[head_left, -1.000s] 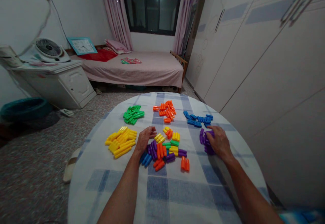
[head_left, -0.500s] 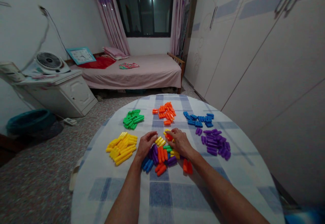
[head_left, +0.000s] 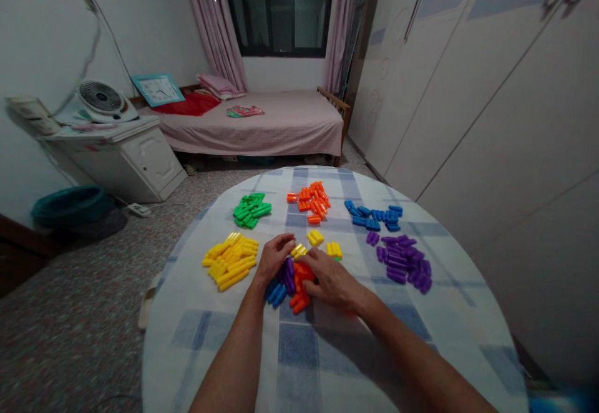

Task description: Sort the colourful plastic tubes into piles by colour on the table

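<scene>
A mixed pile of plastic building pieces lies at the near middle, with purple pieces (head_left: 289, 276), blue pieces (head_left: 277, 296) and a yellow piece (head_left: 298, 251) showing. My left hand (head_left: 274, 261) rests at the pile's left side, its fingers curved and thumb apart, nothing visible in it. Over the pile, my right hand (head_left: 330, 276) has its thumb and fingers round orange pieces (head_left: 303, 272); its palm hides what lies beneath. Just beyond it are two yellow pieces, one farther off (head_left: 315, 237) and one (head_left: 334, 250) near the knuckles.
Around the pile on the checked tablecloth (head_left: 299, 344) lie sorted heaps: yellow (head_left: 231, 260), green (head_left: 251, 210), orange (head_left: 313, 199), blue (head_left: 374, 216) and purple (head_left: 405, 260). Beyond the round table stand a bed (head_left: 262, 126) and a cabinet with a fan (head_left: 100, 98); a wardrobe (head_left: 505, 101) flanks the right.
My right hand has come nearer and slightly left, from the yellow pieces onto the orange ones in the pile. My left hand stays by the pile. The view has shifted slightly.
</scene>
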